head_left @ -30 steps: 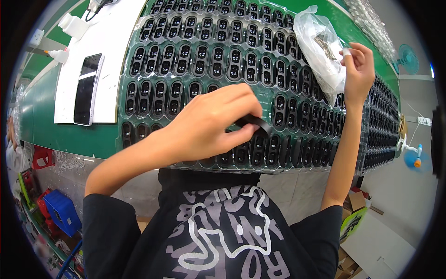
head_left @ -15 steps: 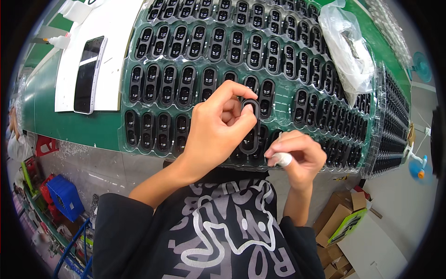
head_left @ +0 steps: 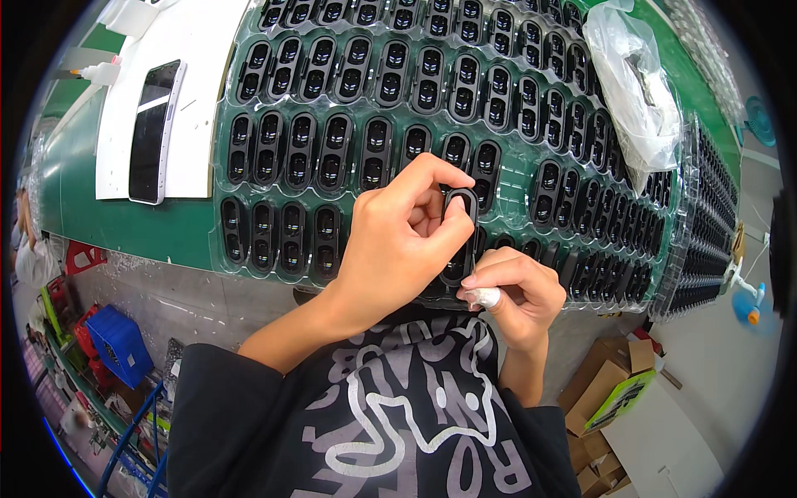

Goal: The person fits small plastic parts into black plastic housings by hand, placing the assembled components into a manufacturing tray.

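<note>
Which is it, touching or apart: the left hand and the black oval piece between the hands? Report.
Touching: the head view shows the left hand's thumb over the black oval piece's upper end.

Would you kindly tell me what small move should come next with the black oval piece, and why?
Perhaps gently press the black oval piece at its lower end with the right hand, which sits by that end while the left hand pinches the upper part.

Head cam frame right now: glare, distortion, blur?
Head view: pale reflection across the phone's screen, bright highlights on the black parts; head view: green table edge bows near the black fisheye rim; head view: left hand and right hand look fairly sharp, lower blue fan looks smeared.
</note>
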